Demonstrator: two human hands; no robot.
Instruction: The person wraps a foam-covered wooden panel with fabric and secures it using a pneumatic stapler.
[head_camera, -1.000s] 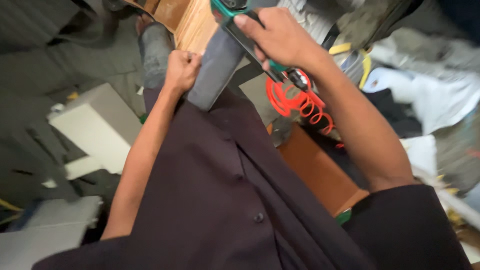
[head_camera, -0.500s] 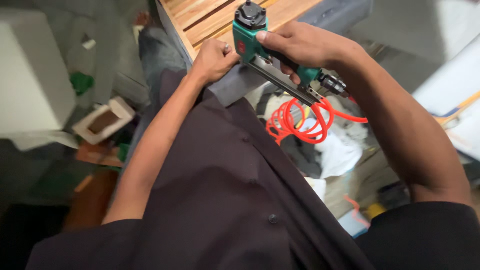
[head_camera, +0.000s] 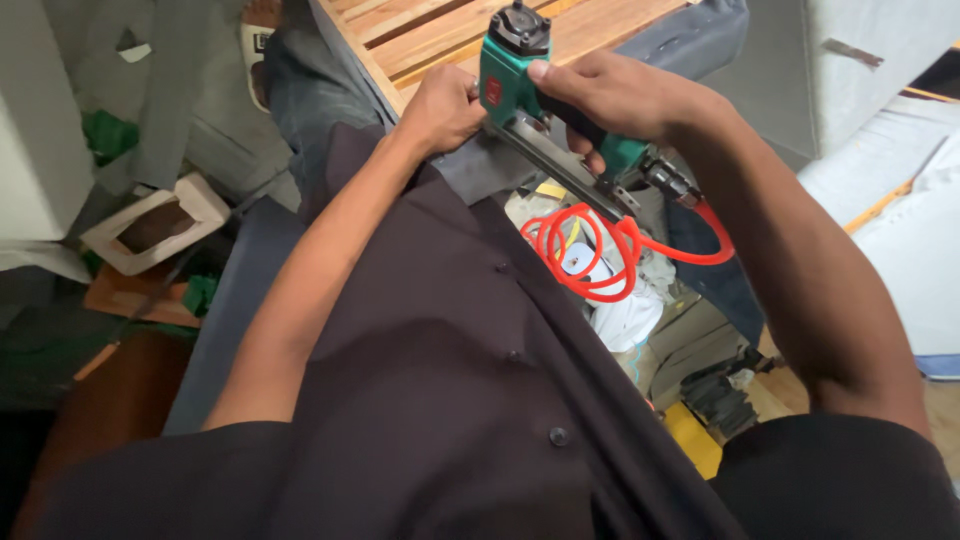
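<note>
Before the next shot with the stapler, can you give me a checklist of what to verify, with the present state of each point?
1. Right hand grips the stapler firmly: ok.
2. Left hand holds the grey fabric at the wood frame: ok.
3. Left fingers away from the stapler nose: not ok, the hand touches the tool beside it.
4. Nose flat on the fabric: cannot tell, it is hidden.
5. Orange hose attached and hanging free: ok.
6. Finger on the trigger: cannot tell.
</note>
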